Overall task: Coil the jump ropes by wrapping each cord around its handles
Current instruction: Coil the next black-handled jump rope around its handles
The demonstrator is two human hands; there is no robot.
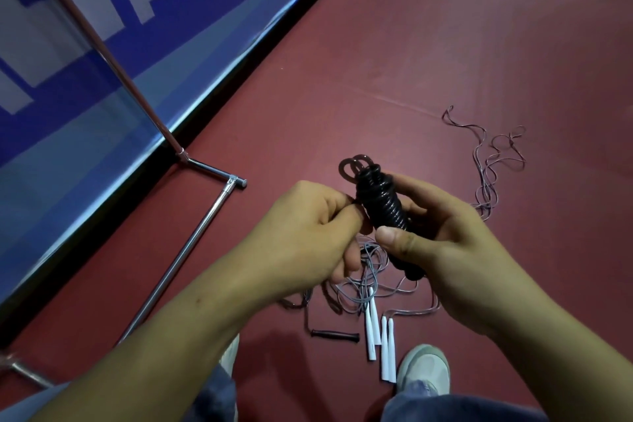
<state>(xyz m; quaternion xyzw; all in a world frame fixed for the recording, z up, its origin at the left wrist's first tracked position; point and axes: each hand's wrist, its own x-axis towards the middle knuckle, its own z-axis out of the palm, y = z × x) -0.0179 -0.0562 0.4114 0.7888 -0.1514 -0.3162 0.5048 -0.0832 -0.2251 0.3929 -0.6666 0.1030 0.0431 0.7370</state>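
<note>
Over the red floor (445, 44), the right grip (445, 250) holds the wrapped black jump rope (382, 202); the left grip (308, 233), pinching the cord end (357, 202), should tuck it tightly.

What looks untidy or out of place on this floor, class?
Cords sprawl tangled on the floor, not wound on the white handles; one black handle lies apart beside them. Only the held black rope is coiled.

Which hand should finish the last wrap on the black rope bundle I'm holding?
Left. The left hand pinches at the side of the black coiled jump rope, free to wind; the right hand grips it, steadying.
</note>
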